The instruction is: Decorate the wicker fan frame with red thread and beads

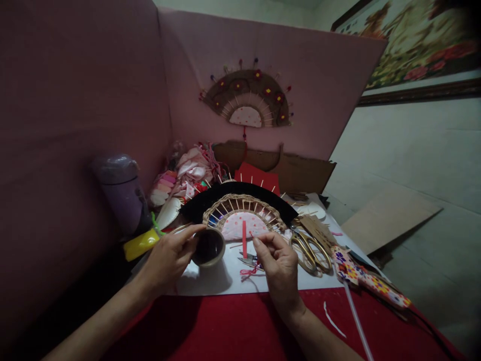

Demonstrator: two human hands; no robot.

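Observation:
My left hand (171, 258) grips the rim of a small round bowl (220, 255) with a dark inside, held tilted above the white paper. The thumb and fingertips of my right hand (278, 265) are pinched on a tiny reddish piece (252, 234). Between the hands a narrow red strip (244, 240) stands out against the dotted half-round base of a fan (235, 224). This fan has a woven band, thin sticks and a black arc (240, 189). Red string (248, 272) and small snips (246, 259) lie beneath the strip.
Gold-handled scissors (310, 253) and a flowered glue gun (372, 283) lie at the right. A purple bottle (122, 195) and yellow packet (142, 244) stand left. Behind are pink fabric (193, 165), cardboard (300, 170) and a finished fan (246, 95) on the pink wall.

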